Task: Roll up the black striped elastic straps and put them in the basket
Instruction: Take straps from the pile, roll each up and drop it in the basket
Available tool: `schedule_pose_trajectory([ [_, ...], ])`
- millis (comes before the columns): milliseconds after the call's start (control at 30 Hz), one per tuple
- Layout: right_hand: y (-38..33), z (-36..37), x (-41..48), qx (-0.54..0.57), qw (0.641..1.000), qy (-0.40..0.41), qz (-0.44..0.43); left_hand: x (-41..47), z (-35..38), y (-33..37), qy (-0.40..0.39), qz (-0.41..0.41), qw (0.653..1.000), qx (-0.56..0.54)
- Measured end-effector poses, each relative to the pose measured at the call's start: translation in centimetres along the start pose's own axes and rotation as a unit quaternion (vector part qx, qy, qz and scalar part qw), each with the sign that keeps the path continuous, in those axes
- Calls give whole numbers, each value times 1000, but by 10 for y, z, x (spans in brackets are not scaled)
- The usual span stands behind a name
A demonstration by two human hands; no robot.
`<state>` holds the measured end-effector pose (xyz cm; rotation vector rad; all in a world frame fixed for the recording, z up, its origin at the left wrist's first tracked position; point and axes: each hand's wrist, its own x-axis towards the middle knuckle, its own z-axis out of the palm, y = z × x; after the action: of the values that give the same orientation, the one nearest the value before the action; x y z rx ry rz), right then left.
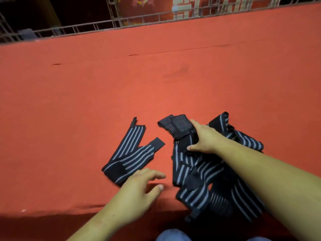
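Striped straps (199, 173) overhang the table's (156, 75) near edge under flat right fingers (196, 125) (left fingers (152, 175) relaxed, empty); tugging could spill them.

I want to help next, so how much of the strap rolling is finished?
Nothing looks done yet: no rolled strap shows anywhere. The right hand rests on the tangled pile of straps, and the left hand is beside the one loose strap, lying flat and bent. All the rolling and putting away is left.
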<state>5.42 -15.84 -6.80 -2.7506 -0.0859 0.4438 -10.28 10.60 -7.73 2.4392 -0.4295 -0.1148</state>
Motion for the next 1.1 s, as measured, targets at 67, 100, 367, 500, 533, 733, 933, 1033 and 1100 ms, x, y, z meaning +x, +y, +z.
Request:
schedule_pose_trajectory([
  [67,-4,3,7,-18,1000,-9,14,-2,-3,-6,3,-3,1000,1],
  [100,-5,3,11,-26,999,-10,21,-2,-4,-10,4,-2,1000,1],
  [367,-25,-4,50,-6,999,12,39,-8,-10,-23,-2,-19,1000,-3],
  [500,-41,8,70,-54,995,14,77,-19,-11,-23,-4,-39,999,-16],
  [533,-45,11,73,-53,994,7,92,-23,-12,-25,-3,-38,999,-19],
  [733,-57,22,82,-70,987,54,134,-42,-16,-34,4,-23,999,-32],
  [933,-60,25,75,-113,988,87,62,-50,-17,-39,3,-24,999,-42],
  [1033,-63,23,67,-149,984,99,0,-52,-15,-38,9,-22,999,-39],
  [1100,-68,15,62,-126,984,116,-42,-53,-17,-36,16,-21,999,-42],
])
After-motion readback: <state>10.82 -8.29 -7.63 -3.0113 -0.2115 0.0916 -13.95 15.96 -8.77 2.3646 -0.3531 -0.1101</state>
